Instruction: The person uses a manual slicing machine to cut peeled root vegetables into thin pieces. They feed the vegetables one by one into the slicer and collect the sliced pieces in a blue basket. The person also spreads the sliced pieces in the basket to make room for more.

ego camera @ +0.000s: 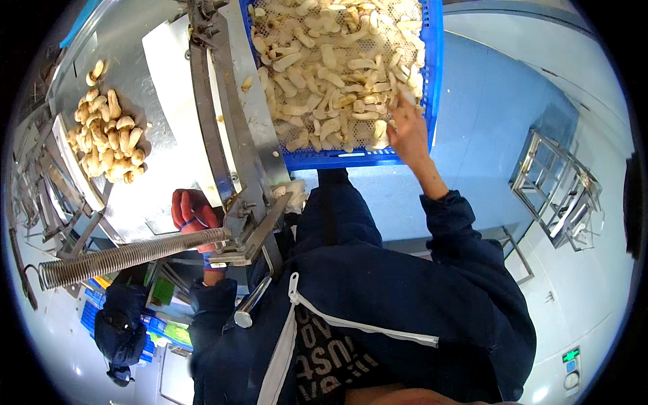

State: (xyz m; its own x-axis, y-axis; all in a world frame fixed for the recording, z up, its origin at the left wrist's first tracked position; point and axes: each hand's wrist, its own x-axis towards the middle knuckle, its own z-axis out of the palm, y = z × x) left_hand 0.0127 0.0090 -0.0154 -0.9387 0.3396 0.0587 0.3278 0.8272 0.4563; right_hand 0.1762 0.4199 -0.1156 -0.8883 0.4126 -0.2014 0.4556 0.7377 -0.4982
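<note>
My bare right hand [409, 130] is over the near right corner of a blue plastic crate [354, 161], its fingertips among pale sliced mushrooms [331, 77]. The fingers are blurred, with a whitish patch at their tips; whether they grip a slice is unclear. My left hand [195, 210], in a red glove with a blue cuff, is at the near end of a metal slicing frame [215, 121]. A coil spring [134, 255] and a bracket partly cover it, so its grip cannot be made out. Whole brown-capped mushrooms [109, 134] lie heaped on the steel table [167, 167] beyond that hand.
A white board [174, 91] lies beside the slicing frame. The spring and a metal handle [248, 309] jut out near my left arm. A person in dark clothing [121, 324] is at the lower left. A metal rack [557, 187] stands at the right.
</note>
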